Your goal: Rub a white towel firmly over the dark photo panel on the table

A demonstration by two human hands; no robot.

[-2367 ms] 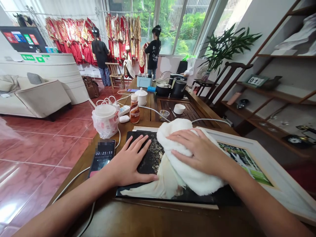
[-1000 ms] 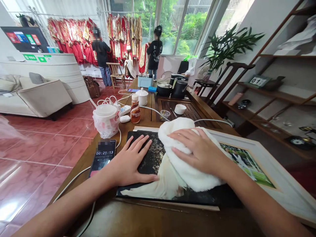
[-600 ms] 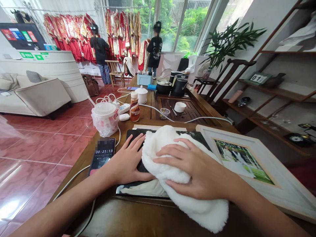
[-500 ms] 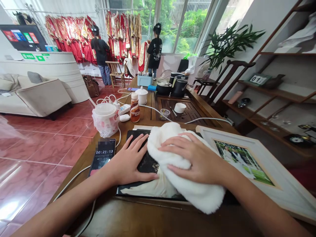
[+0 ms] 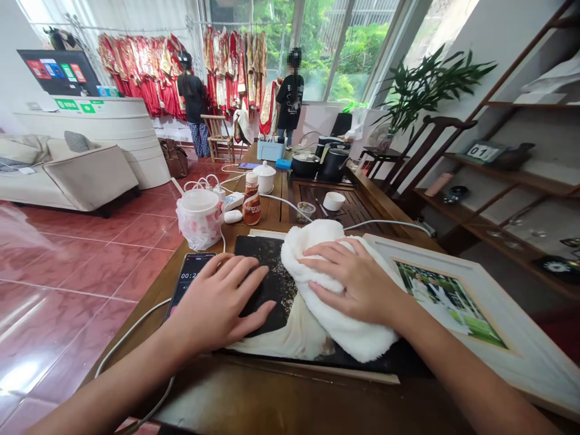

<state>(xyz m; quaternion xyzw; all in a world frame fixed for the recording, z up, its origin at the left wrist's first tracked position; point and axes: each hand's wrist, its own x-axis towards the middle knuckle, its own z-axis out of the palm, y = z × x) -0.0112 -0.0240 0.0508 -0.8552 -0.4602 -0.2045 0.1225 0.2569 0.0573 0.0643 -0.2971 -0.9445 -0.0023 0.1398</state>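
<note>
A dark photo panel [image 5: 272,251] lies on the wooden table, printed with a cream dress and speckled bits. My right hand [image 5: 357,284] is wrapped over a bunched white fluffy towel [image 5: 308,244], pressing it against the panel's right part. The towel hides that side of the panel. Over the panel's left edge is my left hand [image 5: 222,299], with fingers apart and slightly curved, holding nothing; whether it touches the panel I cannot tell. Partly behind this hand lies a phone [image 5: 188,275] showing a timer.
A white-framed wedding photo [image 5: 453,302] lies to the right. Beyond the panel stand a plastic-wrapped tub [image 5: 199,211], a Nescafe bottle [image 5: 252,202], a lidded white cup [image 5: 265,178] and a small white bowl [image 5: 334,200]. Cables cross the table [image 5: 235,399]. Two people stand by the hanging garments.
My left hand has shifted left from its flat place on the panel, now covering part of the phone. The towel under my right hand has moved slightly, uncovering more of the printed dress.
</note>
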